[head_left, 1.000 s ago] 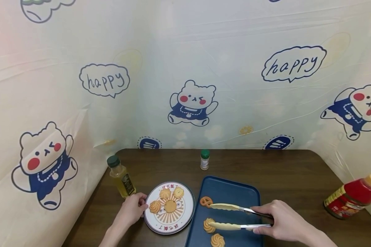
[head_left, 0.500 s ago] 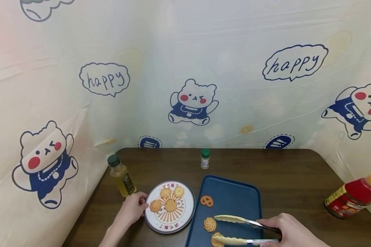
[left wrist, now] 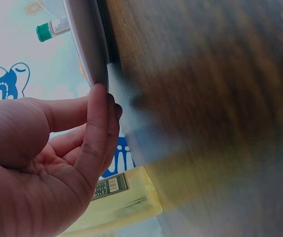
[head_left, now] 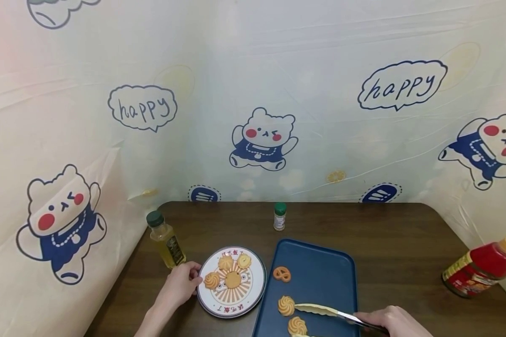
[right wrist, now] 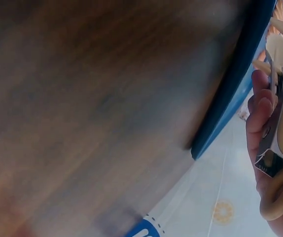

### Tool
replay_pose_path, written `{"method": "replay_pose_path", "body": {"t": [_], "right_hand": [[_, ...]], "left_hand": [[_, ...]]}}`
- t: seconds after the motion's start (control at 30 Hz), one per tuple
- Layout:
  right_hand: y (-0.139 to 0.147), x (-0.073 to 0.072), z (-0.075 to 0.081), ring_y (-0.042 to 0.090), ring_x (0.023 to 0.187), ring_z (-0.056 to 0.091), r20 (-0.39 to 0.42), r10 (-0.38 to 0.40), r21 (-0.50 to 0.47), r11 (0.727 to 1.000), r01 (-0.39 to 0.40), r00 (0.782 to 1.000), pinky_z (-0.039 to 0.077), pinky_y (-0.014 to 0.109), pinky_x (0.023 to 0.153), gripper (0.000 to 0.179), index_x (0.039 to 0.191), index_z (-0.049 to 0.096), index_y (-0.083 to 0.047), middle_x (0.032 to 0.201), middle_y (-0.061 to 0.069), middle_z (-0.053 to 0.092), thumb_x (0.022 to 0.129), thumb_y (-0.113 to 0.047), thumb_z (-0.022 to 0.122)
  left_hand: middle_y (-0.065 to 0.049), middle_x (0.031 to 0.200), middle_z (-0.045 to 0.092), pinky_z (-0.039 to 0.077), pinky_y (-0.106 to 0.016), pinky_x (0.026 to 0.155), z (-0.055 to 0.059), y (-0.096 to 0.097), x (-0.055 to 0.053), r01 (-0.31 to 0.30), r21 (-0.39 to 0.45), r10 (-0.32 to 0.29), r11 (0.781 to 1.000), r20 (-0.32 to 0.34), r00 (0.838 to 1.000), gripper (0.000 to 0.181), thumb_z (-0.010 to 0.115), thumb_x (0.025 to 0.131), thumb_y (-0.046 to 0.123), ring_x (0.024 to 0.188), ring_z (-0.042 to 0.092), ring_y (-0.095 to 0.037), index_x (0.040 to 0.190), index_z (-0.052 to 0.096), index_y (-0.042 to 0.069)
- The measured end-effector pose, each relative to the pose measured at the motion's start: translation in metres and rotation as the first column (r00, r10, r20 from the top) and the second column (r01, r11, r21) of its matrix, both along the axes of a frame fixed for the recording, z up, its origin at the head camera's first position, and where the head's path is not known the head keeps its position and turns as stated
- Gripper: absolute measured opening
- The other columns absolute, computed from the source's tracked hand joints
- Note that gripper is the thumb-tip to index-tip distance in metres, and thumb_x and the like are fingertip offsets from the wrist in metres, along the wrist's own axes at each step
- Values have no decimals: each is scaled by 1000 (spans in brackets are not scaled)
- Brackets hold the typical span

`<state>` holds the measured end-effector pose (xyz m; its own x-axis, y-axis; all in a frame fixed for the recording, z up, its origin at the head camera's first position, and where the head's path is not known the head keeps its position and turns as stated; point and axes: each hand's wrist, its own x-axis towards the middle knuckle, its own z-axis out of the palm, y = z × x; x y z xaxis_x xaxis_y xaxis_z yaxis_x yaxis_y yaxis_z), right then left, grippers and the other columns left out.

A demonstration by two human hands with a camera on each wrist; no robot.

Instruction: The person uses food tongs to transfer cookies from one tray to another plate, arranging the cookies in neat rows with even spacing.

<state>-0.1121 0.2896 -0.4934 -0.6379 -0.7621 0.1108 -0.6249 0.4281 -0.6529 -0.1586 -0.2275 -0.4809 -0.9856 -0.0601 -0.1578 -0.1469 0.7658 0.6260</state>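
My left hand (head_left: 180, 283) pinches the left rim of a round white plate (head_left: 232, 306) with red lettering. In the left wrist view its fingertips meet at the plate's edge (left wrist: 89, 44). Several cookies (head_left: 225, 263) lie on the plate. My right hand (head_left: 395, 322) grips a pair of tongs (head_left: 335, 312) with cream tips, spread apart over the blue tray (head_left: 324, 267). The upper tip is right beside a swirl cookie (head_left: 286, 305); a nearer swirl cookie (head_left: 297, 325) lies between the two tips. A pretzel (head_left: 281, 274) lies farther back on the tray. The lower tong arm is mostly out of frame.
An oil bottle (head_left: 168, 243) with a dark green cap stands just behind my left hand. A small green-capped shaker (head_left: 279, 217) is behind the tray. At the right of the wooden table (head_left: 396, 243) stands a red squeeze bottle (head_left: 474, 269). Printed cloth (head_left: 320, 140) surrounds the table.
My right hand has moved the tongs nearer to me and slightly right, from around the pretzel and first swirl cookie to around the nearer swirl cookie. The left hand has stayed on the plate.
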Motion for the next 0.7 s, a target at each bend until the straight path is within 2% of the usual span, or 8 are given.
{"method": "replay_pose_path", "body": {"t": [0.13, 0.3, 0.37, 0.53, 0.7], "right_hand": [[1, 2, -8, 0, 89, 66, -10, -2, 7, 1000, 2, 1000, 55, 20, 65, 33, 123, 71, -5, 106, 1, 73, 93, -20, 71], [1, 3, -17, -3, 86, 64, -115, 29, -14, 999, -31, 993, 49, 11, 62, 31, 121, 72, -6, 101, 2, 74, 91, -15, 71], [0, 4, -17, -5, 84, 62, -131, 35, -13, 999, -37, 991, 47, 9, 60, 31, 121, 71, -6, 100, 0, 74, 91, -14, 70], [-3, 8, -14, -10, 75, 55, -79, 19, -19, 1000, -20, 997, 44, 10, 57, 29, 121, 71, -4, 98, -6, 73, 94, -11, 67], [-4, 10, -14, -11, 73, 53, -89, 18, -39, 999, -21, 996, 42, 9, 55, 28, 120, 71, -4, 97, -8, 72, 93, -9, 67]], "left_hand": [[-5, 80, 55, 51, -29, 53, 0, 0, 0, 5, 3, -5, 1000, -7, 1000, 24, 70, 90, 0, 61, 57, -14, 113, 64, -7], [-5, 80, 55, 51, -29, 53, 0, -1, 0, 10, 4, -10, 1000, -14, 1000, 24, 70, 90, 0, 61, 57, -14, 112, 64, -8], [-4, 80, 55, 51, -29, 53, 0, -1, 0, 11, 6, -10, 1000, -15, 1000, 24, 70, 90, 0, 61, 57, -14, 112, 64, -8], [-5, 80, 55, 51, -29, 53, 0, -1, 0, 8, 4, -8, 1000, -11, 1000, 25, 70, 90, -1, 62, 57, -14, 113, 64, -8], [-5, 80, 55, 51, -29, 54, 1, 0, 0, 6, 6, -6, 1000, 2, 1000, 25, 69, 90, 0, 62, 57, -14, 114, 64, -8]]}}
